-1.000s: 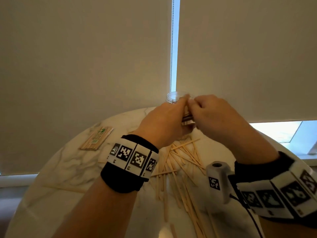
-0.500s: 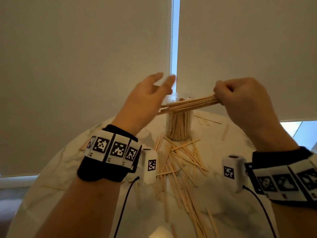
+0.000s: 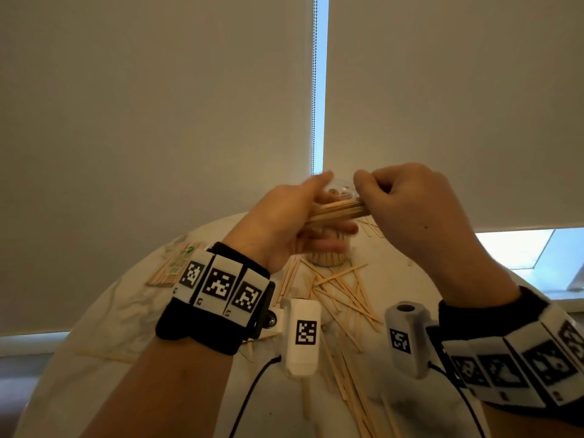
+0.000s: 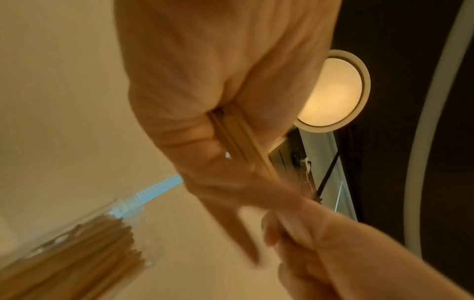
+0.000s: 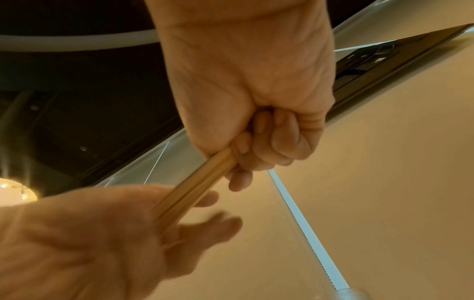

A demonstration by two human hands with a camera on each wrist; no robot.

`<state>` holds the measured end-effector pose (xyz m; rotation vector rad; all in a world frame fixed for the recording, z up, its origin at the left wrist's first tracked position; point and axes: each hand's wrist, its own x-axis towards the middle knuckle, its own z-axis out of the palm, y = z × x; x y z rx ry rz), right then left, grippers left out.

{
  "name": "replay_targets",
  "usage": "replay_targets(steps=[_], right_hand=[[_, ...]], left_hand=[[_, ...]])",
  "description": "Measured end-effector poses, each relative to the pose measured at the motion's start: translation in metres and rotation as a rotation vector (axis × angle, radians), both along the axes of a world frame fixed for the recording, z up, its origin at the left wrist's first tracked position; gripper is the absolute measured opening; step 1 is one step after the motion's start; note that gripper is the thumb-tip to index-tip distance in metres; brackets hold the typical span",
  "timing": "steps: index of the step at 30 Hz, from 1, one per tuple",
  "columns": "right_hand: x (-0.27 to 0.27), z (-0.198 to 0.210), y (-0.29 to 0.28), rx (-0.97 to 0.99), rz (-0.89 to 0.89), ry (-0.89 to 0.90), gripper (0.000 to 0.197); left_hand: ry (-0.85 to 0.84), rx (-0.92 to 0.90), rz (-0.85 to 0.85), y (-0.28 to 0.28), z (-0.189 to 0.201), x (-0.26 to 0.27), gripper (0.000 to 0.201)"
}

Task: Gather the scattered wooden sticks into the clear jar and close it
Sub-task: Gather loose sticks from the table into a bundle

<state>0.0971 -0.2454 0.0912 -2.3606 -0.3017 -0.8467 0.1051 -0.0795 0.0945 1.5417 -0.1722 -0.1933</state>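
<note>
A bundle of wooden sticks (image 3: 343,210) lies level in the air just in front of the clear jar's top. My right hand (image 3: 366,202) grips the bundle's right end in a fist (image 5: 256,146). My left hand (image 3: 328,210) is open, its palm against the bundle's left end (image 4: 238,138), thumb up and fingers (image 3: 335,230) stretched out below. The clear jar (image 3: 328,259) stands upright behind my hands, packed with sticks (image 4: 77,253) and without a lid. Several loose sticks (image 3: 341,289) lie scattered on the table in front of it.
The round marble table (image 3: 126,327) stands against closed roller blinds with a bead chain (image 3: 313,90) hanging behind the jar. A flat packet of sticks (image 3: 170,270) lies at the table's far left. More loose sticks (image 3: 350,384) run toward the near edge.
Both hands have come together and dropped slightly. My left hand, held apart with fingers spread half a second ago, now meets the bundle's left end. The right hand still grips the bundle.
</note>
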Motion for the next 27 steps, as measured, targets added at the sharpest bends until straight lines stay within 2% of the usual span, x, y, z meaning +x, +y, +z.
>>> replay_targets(steps=[2, 6, 9, 15, 17, 20, 22, 24, 27], right_hand=[[0.0, 0.004, -0.004, 0.032, 0.045, -0.008, 0.042], [-0.004, 0.01, -0.02, 0.113, 0.28, 0.124, 0.036], [0.0, 0.005, -0.02, 0.085, 0.331, 0.11, 0.038], [0.011, 0.002, -0.032, 0.212, 0.2, 0.053, 0.034], [0.017, 0.002, -0.045, 0.31, 0.075, 0.019, 0.035], [0.038, 0.008, -0.055, 0.364, -0.054, 0.017, 0.036], [0.063, 0.015, -0.055, 0.315, -0.114, 0.033, 0.036], [0.094, 0.022, -0.049, 0.223, -0.135, 0.064, 0.035], [0.135, 0.029, -0.034, 0.037, -0.119, 0.148, 0.033]], left_hand=[[-0.044, 0.113, -0.007, 0.001, -0.004, 0.003, 0.041], [-0.057, 0.047, 0.014, 0.0, -0.009, 0.012, 0.036], [-0.037, 0.032, 0.011, 0.0, -0.013, 0.015, 0.04], [0.09, -0.111, 0.09, 0.007, -0.025, 0.032, 0.044], [0.089, -0.074, 0.2, 0.012, -0.037, 0.043, 0.042], [0.04, 0.08, 0.312, 0.013, -0.062, 0.061, 0.03], [0.041, 0.198, 0.282, 0.006, -0.071, 0.075, 0.043], [0.023, 0.263, 0.242, -0.002, -0.069, 0.091, 0.077], [-0.093, 0.376, 0.225, -0.016, -0.057, 0.118, 0.131]])
